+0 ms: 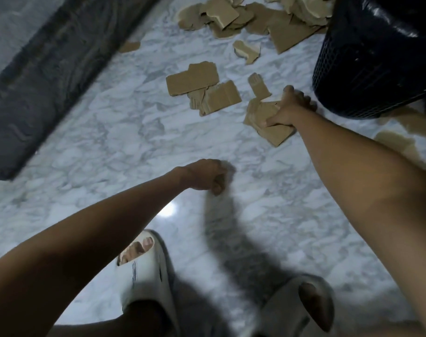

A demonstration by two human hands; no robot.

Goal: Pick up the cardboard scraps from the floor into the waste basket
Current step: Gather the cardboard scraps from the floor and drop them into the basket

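Note:
Brown cardboard scraps lie on the white marble floor. My right hand (288,109) grips a bunch of scraps (263,117) low over the floor, just left of the dark mesh waste basket (367,76), which has a black liner. My left hand (207,176) hangs over bare floor with fingers curled and nothing in it. Two flat pieces (199,86) lie left of the held bunch. A large heap of scraps (251,18) sits at the top, next to the basket.
A dark grey rug or mat (44,76) runs diagonally along the left. A lone scrap (130,46) lies at its edge. More scraps (396,139) lie right of my right arm. My feet in pale slippers (144,271) stand at the bottom.

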